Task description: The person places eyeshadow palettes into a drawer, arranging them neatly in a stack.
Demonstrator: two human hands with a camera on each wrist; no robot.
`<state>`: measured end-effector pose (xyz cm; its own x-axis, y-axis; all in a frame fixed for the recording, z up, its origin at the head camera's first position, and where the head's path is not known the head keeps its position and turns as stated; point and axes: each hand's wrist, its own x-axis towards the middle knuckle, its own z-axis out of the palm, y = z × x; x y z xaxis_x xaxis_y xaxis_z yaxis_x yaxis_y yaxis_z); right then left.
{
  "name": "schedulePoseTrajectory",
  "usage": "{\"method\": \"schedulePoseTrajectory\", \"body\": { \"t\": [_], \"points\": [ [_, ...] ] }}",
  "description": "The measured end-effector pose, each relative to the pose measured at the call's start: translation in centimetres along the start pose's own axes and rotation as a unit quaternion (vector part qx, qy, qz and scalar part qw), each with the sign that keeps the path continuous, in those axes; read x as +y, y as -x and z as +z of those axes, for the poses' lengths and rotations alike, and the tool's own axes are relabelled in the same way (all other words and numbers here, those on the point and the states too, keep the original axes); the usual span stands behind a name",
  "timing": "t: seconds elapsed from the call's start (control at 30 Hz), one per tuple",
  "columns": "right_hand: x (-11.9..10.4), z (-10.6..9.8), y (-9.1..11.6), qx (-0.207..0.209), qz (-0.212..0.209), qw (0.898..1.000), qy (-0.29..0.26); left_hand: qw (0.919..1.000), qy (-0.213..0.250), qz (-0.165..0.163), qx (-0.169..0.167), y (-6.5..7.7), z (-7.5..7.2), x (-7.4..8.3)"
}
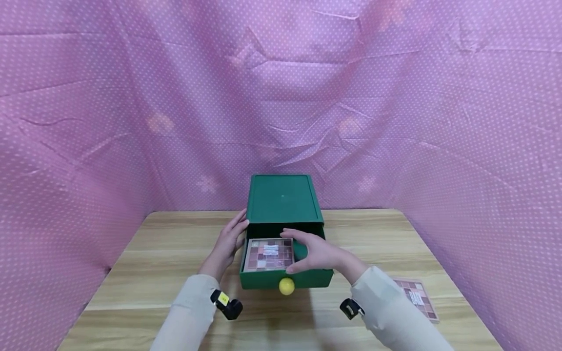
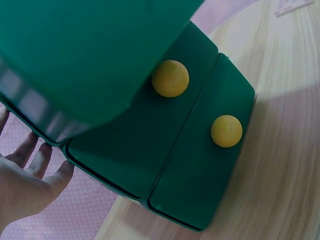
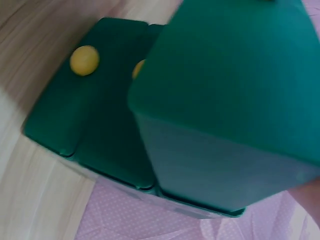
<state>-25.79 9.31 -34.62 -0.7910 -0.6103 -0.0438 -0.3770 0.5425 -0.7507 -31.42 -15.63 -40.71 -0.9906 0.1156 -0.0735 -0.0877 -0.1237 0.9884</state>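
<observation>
A green drawer cabinet stands on the table, its top drawer pulled out by a round yellow knob. In the drawer's left part lies an eyeshadow palette, face up with a clear lid. My right hand reaches over the drawer and holds the palette's right end, thumb at the front edge and fingers at the back. My left hand rests against the cabinet's left side; its fingertips touch the edge in the left wrist view. The drawer's inside is hidden in both wrist views.
A second eyeshadow palette lies on the wooden table at the right, partly behind the right sleeve. Two lower drawers with yellow knobs are closed. Pink dotted cloth hangs behind and at both sides.
</observation>
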Motion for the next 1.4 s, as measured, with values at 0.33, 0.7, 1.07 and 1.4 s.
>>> {"method": "schedulePoseTrajectory", "body": {
  "t": [0.33, 0.7, 1.07, 1.4],
  "points": [
    [0.4, -1.7, 4.5, 0.094, -0.080, 0.989, -0.077, 1.0000, 0.003, -0.004, 0.008, 0.0, 0.0, -0.1],
    [6.3, -2.7, 11.8, 0.225, -0.029, 0.972, -0.066, 1.0000, 0.000, 0.002, 0.000, -0.2, 0.2, -0.2],
    [13.4, -0.3, 15.6, 0.289, 0.167, 0.940, -0.076, 1.0000, 0.002, 0.005, 0.005, 0.1, -0.3, -0.2],
    [18.2, 1.6, 18.0, 0.337, 0.320, 0.880, -0.096, 0.9999, 0.002, 0.009, -0.007, -0.1, -0.1, -0.3]
  ]
}}
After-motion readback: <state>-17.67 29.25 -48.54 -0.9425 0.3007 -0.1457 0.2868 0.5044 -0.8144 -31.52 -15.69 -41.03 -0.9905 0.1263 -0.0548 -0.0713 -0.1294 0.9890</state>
